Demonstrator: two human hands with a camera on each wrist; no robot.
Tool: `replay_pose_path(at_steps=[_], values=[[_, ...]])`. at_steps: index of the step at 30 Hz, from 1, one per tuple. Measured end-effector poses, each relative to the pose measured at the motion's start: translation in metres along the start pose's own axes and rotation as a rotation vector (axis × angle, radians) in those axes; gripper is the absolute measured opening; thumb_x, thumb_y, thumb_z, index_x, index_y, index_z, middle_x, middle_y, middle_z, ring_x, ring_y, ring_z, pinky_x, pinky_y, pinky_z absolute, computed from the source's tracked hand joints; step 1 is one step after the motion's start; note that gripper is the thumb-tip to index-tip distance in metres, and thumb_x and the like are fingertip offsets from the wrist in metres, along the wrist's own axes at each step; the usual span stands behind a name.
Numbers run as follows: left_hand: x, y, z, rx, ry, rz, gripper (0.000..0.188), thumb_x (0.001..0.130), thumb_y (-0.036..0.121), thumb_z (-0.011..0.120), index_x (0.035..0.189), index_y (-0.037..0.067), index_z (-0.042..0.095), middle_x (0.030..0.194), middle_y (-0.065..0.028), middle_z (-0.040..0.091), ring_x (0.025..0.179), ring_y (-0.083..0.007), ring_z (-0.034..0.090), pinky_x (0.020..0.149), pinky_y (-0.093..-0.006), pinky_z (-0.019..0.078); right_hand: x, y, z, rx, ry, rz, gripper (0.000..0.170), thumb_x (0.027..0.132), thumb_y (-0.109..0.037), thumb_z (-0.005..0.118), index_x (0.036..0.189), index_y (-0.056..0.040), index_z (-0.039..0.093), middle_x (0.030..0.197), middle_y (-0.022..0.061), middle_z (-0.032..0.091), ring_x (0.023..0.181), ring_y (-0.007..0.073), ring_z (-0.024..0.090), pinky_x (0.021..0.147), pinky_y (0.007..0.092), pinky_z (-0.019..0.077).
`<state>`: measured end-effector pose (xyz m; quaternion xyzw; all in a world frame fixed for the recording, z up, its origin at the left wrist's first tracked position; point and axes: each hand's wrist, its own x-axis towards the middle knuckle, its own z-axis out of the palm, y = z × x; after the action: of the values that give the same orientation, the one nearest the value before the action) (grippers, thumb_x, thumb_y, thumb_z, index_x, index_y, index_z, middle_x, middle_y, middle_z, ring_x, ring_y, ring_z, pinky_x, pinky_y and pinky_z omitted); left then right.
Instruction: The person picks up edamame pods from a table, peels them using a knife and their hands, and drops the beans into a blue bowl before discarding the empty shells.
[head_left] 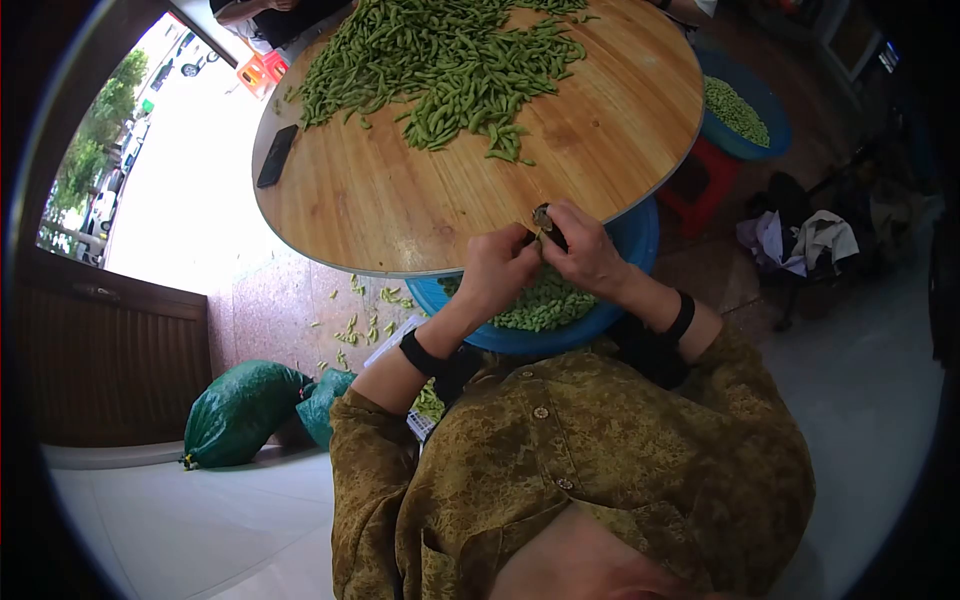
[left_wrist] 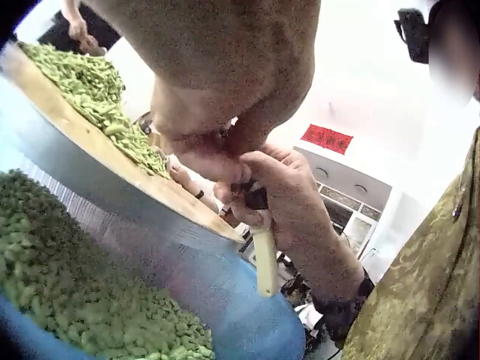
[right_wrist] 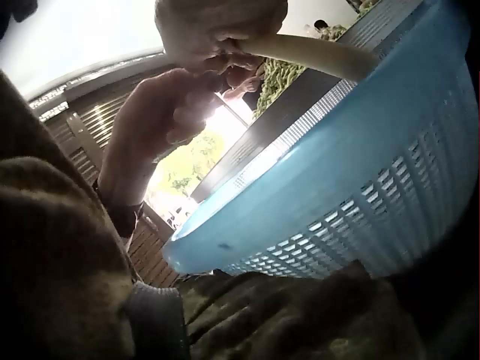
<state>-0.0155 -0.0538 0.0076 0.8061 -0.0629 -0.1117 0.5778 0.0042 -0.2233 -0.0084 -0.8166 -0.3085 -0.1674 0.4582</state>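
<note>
Both hands meet above the blue basket [head_left: 645,240] of shelled green beans [head_left: 545,305], beside the round table's near edge. The left hand [head_left: 495,268] has its fingertips curled and pinches a small greenish thing [head_left: 540,237], too blurred to identify. Curled against it, the right hand [head_left: 588,255] grips a tool whose pale handle [left_wrist: 265,262] sticks out below the fist in the left wrist view. That handle [right_wrist: 315,54] also shows above the basket's rim [right_wrist: 300,180] in the right wrist view. Fingers hide the tool's working end.
Green pods [head_left: 440,70] are heaped on the round wooden table [head_left: 600,130], with a dark phone [head_left: 277,156] near its left edge. Another blue basin [head_left: 775,115] of beans stands on a red stool [head_left: 705,190]. Green sacks [head_left: 245,415] and scattered pods lie on the floor at left.
</note>
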Motion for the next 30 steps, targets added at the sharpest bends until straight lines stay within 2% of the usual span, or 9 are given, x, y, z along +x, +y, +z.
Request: replay_pose_path(at_steps=[10,12,14,19,20,23,25,27,30], values=[[-0.032,0.008,-0.018,0.178,-0.06,0.024,0.013,0.082,0.01,0.058,0.079,-0.003,0.058,0.058,-0.0083,0.055,0.049,-0.0137,0.053,0.048,-0.03,0.0436,-0.002,0.004,0.005,0.013,-0.233,0.262,0.022,0.075,-0.01,0.06,0.092,0.0008,0.051,0.076,0.024,0.057,0.075,0.0416,0.058,0.064,0.0454,0.0449],[-0.053,0.007,-0.047,0.51,-0.144,0.319,0.012,0.082,0.009,0.059,0.077,-0.003,0.058,0.059,-0.0144,0.055,0.053,-0.025,0.056,0.053,-0.0338,0.0455,-0.001,0.005,-0.011,0.088,-0.353,0.254,0.022,0.075,-0.013,0.061,0.091,0.0007,0.052,0.076,0.0236,0.058,0.075,0.0408,0.058,0.064,0.0453,0.0448],[-0.083,0.001,-0.086,0.898,-0.286,0.249,0.008,0.081,0.006,0.059,0.079,-0.002,0.061,0.068,-0.0209,0.058,0.066,-0.0377,0.06,0.061,-0.0421,0.0477,-0.007,0.008,-0.019,0.171,-0.463,0.237,0.022,0.076,-0.015,0.061,0.089,0.0005,0.054,0.075,0.0233,0.058,0.076,0.04,0.059,0.064,0.0451,0.0448],[-0.083,0.008,-0.122,1.318,-0.532,0.118,0.012,0.077,0.01,0.064,0.084,0.0,0.066,0.074,-0.0209,0.059,0.075,-0.0389,0.06,0.066,-0.0431,0.0495,-0.005,-0.001,-0.031,-0.042,-0.65,0.203,0.026,0.077,-0.02,0.063,0.087,0.0031,0.056,0.074,0.0218,0.058,0.075,0.0388,0.06,0.064,0.0423,0.0448],[-0.065,0.02,-0.113,1.134,-0.362,0.085,0.012,0.077,0.011,0.064,0.08,0.0,0.066,0.077,-0.0204,0.058,0.077,-0.0376,0.06,0.065,-0.0427,0.0493,-0.005,0.0,-0.029,-0.042,-0.649,0.203,0.026,0.077,-0.02,0.063,0.087,0.0031,0.056,0.074,0.0218,0.058,0.075,0.0388,0.06,0.064,0.0423,0.0448],[0.015,0.012,-0.096,0.95,-0.1,0.491,0.016,0.08,0.011,0.063,0.092,0.0,0.063,0.086,-0.02,0.059,0.079,-0.0385,0.059,0.069,-0.0434,0.0487,0.0,0.005,-0.023,0.057,-0.519,0.278,0.025,0.082,-0.021,0.061,0.089,0.0021,0.055,0.071,0.017,0.06,0.066,0.0295,0.061,0.058,0.0373,0.0457],[0.07,0.012,-0.075,0.928,0.007,0.492,0.022,0.08,0.01,0.063,0.1,0.001,0.062,0.093,-0.0189,0.059,0.085,-0.0381,0.058,0.073,-0.0433,0.0479,0.002,0.004,-0.021,0.517,-0.411,0.633,0.021,0.089,-0.022,0.057,0.09,-0.0014,0.056,0.065,0.0076,0.056,0.055,0.0157,0.057,0.049,0.0302,0.044],[0.12,-0.011,-0.064,0.875,0.082,0.644,0.02,0.081,0.012,0.062,0.098,0.001,0.062,0.097,-0.0174,0.059,0.092,-0.0382,0.057,0.076,-0.0436,0.0472,0.005,0.005,-0.027,0.599,-0.416,0.703,0.019,0.091,-0.022,0.054,0.092,-0.0027,0.056,0.065,0.0038,0.053,0.053,0.0109,0.052,0.045,0.0262,0.0414],[0.153,-0.026,-0.053,1.098,0.075,0.438,0.018,0.082,0.014,0.06,0.096,0.002,0.06,0.103,-0.0167,0.058,0.094,-0.0381,0.056,0.078,-0.0436,0.0463,0.005,0.009,-0.031,0.816,-0.362,0.84,0.018,0.093,-0.021,0.051,0.098,-0.0041,0.055,0.066,0.0004,0.05,0.051,0.0065,0.047,0.042,0.0213,0.0376]])
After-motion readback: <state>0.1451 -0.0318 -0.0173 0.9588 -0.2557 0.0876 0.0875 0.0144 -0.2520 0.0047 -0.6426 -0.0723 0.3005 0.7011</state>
